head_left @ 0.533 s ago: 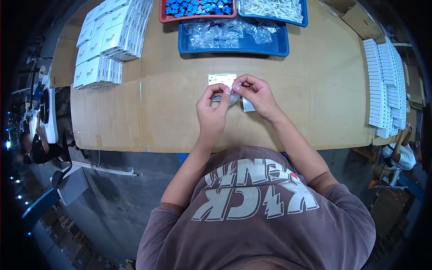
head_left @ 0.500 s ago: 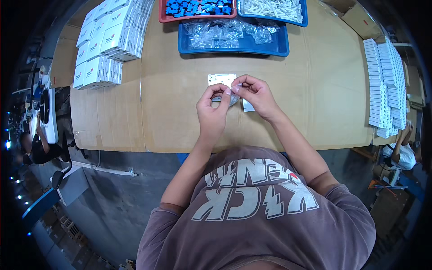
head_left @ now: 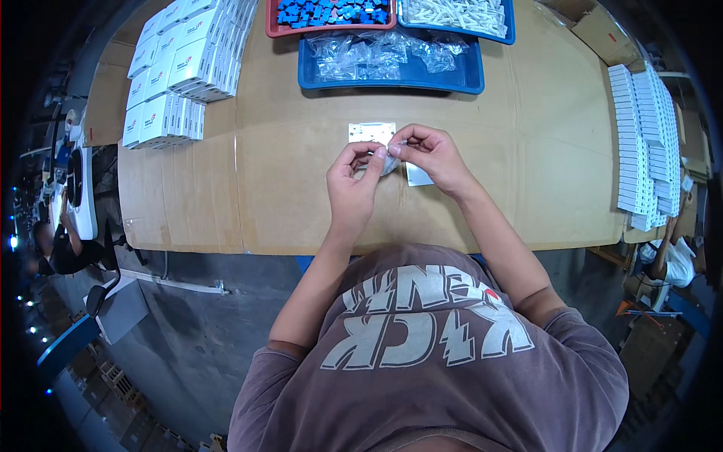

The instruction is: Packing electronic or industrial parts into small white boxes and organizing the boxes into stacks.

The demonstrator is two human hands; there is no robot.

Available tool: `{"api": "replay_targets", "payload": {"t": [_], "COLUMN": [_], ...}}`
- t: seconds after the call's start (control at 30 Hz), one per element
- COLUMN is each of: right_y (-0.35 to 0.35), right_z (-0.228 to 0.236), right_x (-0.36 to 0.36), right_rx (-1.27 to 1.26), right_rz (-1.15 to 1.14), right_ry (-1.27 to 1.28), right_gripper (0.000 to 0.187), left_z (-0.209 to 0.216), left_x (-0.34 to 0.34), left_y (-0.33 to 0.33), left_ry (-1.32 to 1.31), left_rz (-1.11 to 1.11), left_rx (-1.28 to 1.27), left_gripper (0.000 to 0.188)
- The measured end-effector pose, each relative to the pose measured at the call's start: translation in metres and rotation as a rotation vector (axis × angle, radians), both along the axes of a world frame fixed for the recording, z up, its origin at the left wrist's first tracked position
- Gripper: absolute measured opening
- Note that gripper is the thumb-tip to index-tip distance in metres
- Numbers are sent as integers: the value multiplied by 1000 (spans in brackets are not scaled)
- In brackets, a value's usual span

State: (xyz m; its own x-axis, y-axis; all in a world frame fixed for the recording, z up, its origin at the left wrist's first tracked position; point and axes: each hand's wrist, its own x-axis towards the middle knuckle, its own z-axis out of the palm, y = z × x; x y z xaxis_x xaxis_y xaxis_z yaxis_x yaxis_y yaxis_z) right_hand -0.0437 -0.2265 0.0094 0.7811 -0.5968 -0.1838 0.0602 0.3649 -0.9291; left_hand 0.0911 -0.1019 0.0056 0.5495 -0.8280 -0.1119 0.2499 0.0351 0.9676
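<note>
Grip doubled: left hand (head_left: 352, 181) and right hand (head_left: 437, 160) pinch a clear bag (head_left: 389, 166) from either side, almost meeting, apparently to steady thin film. Bag is bodyward of blue tray (head_left: 392, 88); white card (head_left: 372, 132) lies between. Tray likely centred for either hand's reach.

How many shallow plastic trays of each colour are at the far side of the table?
Red rectangular plastic tray: 1
Blue rectangular plastic trays: 2
Total: 3
</note>
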Motion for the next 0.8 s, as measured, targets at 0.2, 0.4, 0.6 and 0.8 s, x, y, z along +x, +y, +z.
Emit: {"api": "replay_targets", "payload": {"t": [0.2, 0.4, 0.6, 0.8], "right_y": [-3, -1, -5, -8], "right_z": [0, -3, -9, 7], "right_x": [0, 1, -1, -1], "right_rx": [14, 10, -27, 37], "right_rz": [-42, -78, -90, -70], "right_ry": [17, -29, -121, -20], "right_gripper": [12, 10, 6, 10], "left_z": [2, 0, -4, 10], "left_x": [-2, 0, 1, 3], "left_y": [-1, -1, -2, -5], "left_ry": [17, 48, 170, 225], "left_rz": [47, 60, 30, 41], "left_rx": [-8, 15, -90, -53], "left_gripper": [13, 12, 9, 10]}}
